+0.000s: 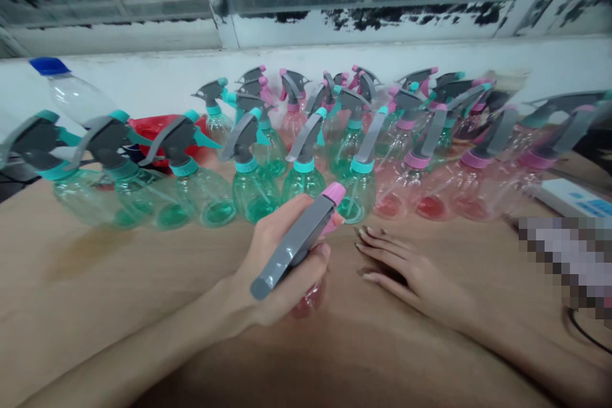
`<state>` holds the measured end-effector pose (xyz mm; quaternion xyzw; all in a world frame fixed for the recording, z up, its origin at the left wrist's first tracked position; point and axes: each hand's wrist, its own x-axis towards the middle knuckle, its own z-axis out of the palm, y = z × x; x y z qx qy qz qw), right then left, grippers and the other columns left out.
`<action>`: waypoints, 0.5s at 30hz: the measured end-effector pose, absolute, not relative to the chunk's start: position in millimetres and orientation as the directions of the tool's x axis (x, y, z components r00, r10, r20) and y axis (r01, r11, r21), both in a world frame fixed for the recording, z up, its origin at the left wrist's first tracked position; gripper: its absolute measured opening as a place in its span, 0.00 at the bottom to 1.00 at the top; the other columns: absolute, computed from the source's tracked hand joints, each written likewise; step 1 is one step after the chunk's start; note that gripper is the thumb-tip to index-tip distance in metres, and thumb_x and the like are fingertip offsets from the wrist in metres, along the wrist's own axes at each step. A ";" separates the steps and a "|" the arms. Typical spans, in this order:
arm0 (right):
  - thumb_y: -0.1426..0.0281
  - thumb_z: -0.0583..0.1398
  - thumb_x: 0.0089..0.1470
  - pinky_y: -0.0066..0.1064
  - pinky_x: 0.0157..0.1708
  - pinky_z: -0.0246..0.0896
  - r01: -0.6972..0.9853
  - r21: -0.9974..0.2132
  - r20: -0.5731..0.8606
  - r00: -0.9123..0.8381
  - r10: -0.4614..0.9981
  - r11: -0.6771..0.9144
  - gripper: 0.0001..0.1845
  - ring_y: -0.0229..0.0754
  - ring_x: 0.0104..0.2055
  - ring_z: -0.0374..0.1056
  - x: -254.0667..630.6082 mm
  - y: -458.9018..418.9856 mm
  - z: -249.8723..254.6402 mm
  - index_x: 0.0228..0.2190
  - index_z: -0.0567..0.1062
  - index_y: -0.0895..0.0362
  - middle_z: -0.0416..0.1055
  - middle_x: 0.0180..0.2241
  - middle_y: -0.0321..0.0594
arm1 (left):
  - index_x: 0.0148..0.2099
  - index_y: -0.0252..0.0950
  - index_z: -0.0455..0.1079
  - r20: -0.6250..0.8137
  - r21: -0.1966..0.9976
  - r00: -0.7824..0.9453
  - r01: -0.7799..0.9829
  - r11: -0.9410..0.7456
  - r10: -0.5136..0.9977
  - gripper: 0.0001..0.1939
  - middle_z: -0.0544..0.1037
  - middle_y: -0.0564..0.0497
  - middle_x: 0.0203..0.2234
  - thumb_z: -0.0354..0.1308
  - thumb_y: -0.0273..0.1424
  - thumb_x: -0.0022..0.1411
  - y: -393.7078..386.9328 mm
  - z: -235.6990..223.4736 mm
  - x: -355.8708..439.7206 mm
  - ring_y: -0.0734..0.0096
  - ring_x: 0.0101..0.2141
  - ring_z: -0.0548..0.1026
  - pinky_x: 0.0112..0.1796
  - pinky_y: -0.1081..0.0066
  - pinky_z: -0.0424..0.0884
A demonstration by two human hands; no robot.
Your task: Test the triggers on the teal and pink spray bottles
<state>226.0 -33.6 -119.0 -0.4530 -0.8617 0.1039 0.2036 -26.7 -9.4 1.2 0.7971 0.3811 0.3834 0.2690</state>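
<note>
My left hand (pixel 282 255) is wrapped round the neck of a pink spray bottle (pixel 310 301) with a grey and pink trigger head. The bottle stands in front of me, its upper body mostly hidden by the fingers. To its right, my right hand (pixel 406 268) lies on the wooden table (pixel 182 306) with its fingers stretched out, holding nothing. Just beyond both hands runs a front row of spray bottles, with a green spray bottle (pixel 255 191) among those on the left and a pink spray bottle (pixel 433 197) among those on the right.
More green and pink spray bottles crowd behind the front row. A large clear bottle with a blue cap (pixel 50 66) and a red item (pixel 153 131) stand at the back left. A white box (pixel 571 197) sits at the right, above a blurred-out patch and a black cable (pixel 586 331).
</note>
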 end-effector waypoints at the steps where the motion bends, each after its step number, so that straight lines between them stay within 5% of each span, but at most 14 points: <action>1: 0.61 0.56 0.63 0.50 0.62 0.55 0.741 -0.357 0.254 -0.508 0.823 0.568 0.25 0.49 0.65 0.55 226.1 -33.6 -119.0 0.58 0.67 0.56 0.63 0.62 0.45 | 0.36 0.42 0.69 0.400 0.733 0.435 0.376 -0.566 0.807 0.10 0.70 0.55 0.23 0.51 0.29 0.51 -8.7 1.3 -26.8 0.70 0.23 0.71 0.28 0.68 0.73; 7: 0.61 0.54 0.63 0.49 0.62 0.55 0.747 -0.327 0.256 -0.519 0.815 0.578 0.25 0.48 0.65 0.55 227.0 -33.1 -120.5 0.58 0.68 0.58 0.62 0.62 0.46 | 0.33 0.39 0.64 0.448 0.756 0.484 0.244 -0.608 0.752 0.05 0.68 0.56 0.25 0.52 0.25 0.51 -6.4 -0.3 -28.7 0.73 0.23 0.68 0.27 0.70 0.68; 15: 0.61 0.56 0.62 0.51 0.62 0.55 0.732 -0.385 0.271 -0.493 0.827 0.562 0.24 0.49 0.64 0.57 225.7 -34.1 -118.7 0.58 0.68 0.54 0.63 0.61 0.44 | 0.44 0.43 0.70 0.375 0.779 0.402 0.352 -0.519 0.835 0.16 0.70 0.56 0.24 0.52 0.28 0.52 -3.6 -3.6 -32.5 0.71 0.22 0.69 0.26 0.71 0.68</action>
